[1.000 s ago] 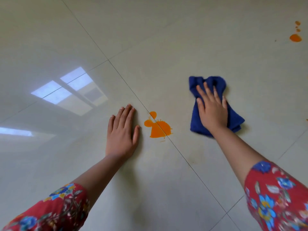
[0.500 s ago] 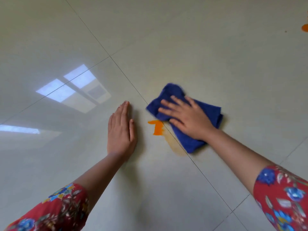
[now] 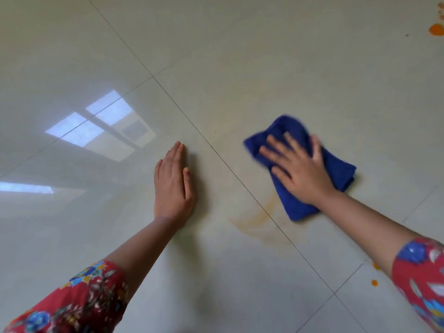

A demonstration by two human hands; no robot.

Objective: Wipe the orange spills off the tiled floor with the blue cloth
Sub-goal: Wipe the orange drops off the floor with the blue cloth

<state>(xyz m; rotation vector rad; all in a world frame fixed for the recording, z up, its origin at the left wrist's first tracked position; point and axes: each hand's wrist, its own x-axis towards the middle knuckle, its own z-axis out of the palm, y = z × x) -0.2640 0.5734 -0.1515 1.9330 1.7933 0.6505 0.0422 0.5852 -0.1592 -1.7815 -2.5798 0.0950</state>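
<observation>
Right hand [image 3: 300, 169], fingers spread, presses the crumpled blue cloth [image 3: 336, 169] onto the glossy cream tiled floor [image 3: 240, 56]; left hand [image 3: 173, 186] rests flat, fingers together. Best drag the cloth near-left, firmly, over the faint orange smear [image 3: 259, 217].

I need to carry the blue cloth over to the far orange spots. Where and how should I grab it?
Probably from above, at its bunched middle under the right hand: the blue cloth lies flat and crumpled on the tiled floor with no edge standing up, so closing the hand down to gather the folds should hold better than pinching a thin corner.
</observation>
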